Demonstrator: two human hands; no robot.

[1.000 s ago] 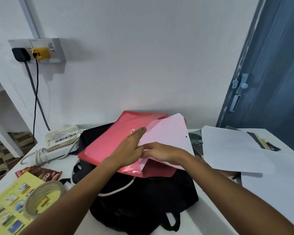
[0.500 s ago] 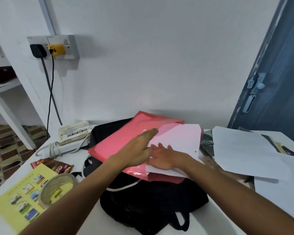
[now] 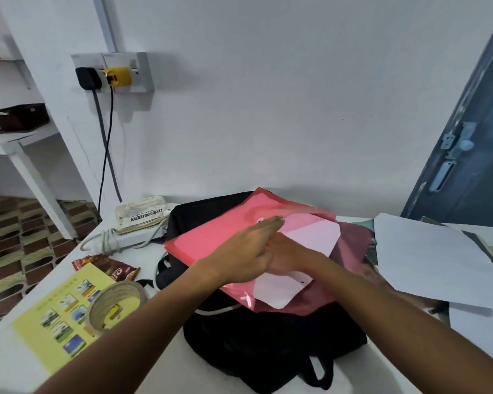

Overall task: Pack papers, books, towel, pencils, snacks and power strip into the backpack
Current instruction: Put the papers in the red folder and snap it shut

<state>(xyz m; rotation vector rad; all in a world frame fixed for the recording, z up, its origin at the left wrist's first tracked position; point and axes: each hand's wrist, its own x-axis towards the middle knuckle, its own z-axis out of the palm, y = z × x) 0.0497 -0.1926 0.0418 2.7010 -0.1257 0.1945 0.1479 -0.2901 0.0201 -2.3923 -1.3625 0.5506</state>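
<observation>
A black backpack (image 3: 268, 351) lies on the white table (image 3: 143, 365). A red translucent folder (image 3: 211, 237) rests on top of it. A white sheet of paper (image 3: 310, 237) sits partly inside the folder, showing pink through the cover, with its near corner (image 3: 279, 291) sticking out. My left hand (image 3: 248, 245) lies on the folder's cover with straight fingers. My right hand (image 3: 288, 251) presses flat on the sheet, its fingertips hidden behind the left hand.
A white power strip (image 3: 131, 237) with coiled cable and a white packet (image 3: 143, 213) lie at the back left. A snack wrapper (image 3: 111, 268), yellow booklet (image 3: 57, 319) and tape roll (image 3: 117, 305) sit front left. Loose white papers (image 3: 424, 257) cover the right side, beside a door (image 3: 473, 155).
The white sheet has slid deeper into the red folder under my right hand. My left hand has flattened onto the cover. The view has turned left.
</observation>
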